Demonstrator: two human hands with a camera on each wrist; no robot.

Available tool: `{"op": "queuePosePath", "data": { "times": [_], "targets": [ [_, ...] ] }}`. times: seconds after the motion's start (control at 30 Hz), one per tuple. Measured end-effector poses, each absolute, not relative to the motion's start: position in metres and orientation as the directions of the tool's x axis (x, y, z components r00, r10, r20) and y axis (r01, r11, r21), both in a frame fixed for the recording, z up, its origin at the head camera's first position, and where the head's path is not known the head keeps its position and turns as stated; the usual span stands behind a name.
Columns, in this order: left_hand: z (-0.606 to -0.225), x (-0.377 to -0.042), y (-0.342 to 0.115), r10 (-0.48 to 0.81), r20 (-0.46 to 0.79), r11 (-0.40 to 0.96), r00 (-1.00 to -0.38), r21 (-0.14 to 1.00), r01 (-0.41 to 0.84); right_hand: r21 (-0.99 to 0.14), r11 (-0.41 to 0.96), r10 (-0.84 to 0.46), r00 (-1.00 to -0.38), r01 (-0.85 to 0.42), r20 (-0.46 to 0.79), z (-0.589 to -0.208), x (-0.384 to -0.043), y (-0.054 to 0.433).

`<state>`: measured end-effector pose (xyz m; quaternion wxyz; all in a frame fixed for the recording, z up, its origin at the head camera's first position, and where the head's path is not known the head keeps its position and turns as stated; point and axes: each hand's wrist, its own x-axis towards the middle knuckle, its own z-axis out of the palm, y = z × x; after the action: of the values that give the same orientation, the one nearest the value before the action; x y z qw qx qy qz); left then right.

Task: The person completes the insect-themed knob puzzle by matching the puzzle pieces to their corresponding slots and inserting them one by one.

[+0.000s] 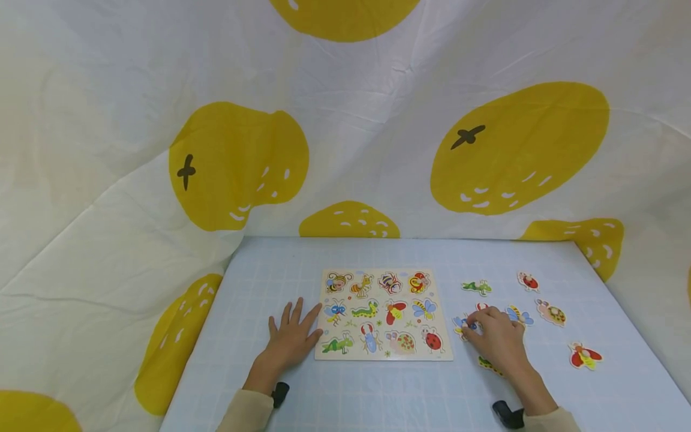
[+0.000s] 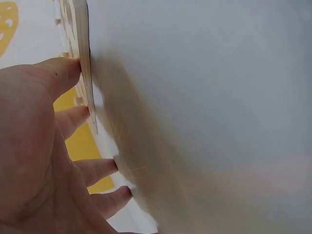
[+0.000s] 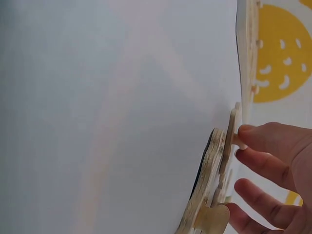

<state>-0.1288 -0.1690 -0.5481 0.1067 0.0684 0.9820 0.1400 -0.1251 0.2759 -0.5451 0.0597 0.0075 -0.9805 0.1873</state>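
My right hand (image 1: 499, 336) is at the right of the puzzle board (image 1: 383, 356), thumb and forefinger pinching the small knob of a blue insect puzzle piece (image 1: 460, 327). In the right wrist view that piece (image 3: 231, 141) looks tilted up on edge, close to another wooden piece (image 3: 200, 204) with a knob. A green caterpillar piece (image 1: 488, 365) is partly hidden under the right hand. My left hand (image 1: 288, 342) has its fingers spread beside the board, thumb and forefinger touching its left edge. Knobs stand up from part of the board in the left wrist view.
Around the right hand lie a grasshopper piece (image 1: 477, 287), a ladybug piece (image 1: 528, 281), a snail piece (image 1: 552, 312), a blue-winged bee piece (image 1: 520, 315) and a red-winged insect piece (image 1: 585, 356). A patterned cloth (image 1: 372, 138) hangs behind the pale table (image 1: 378, 402).
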Motion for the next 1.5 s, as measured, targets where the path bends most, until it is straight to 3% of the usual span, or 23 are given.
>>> {"op": "queuePosePath", "data": {
  "times": [1.5],
  "targets": [
    [-0.547,-0.129,-0.169,0.164,-0.190,0.951,-0.968,0.290,0.104,-0.404,0.903,-0.070,-0.978,-0.146,0.198,-0.524,-0.129,0.251]
  ]
}}
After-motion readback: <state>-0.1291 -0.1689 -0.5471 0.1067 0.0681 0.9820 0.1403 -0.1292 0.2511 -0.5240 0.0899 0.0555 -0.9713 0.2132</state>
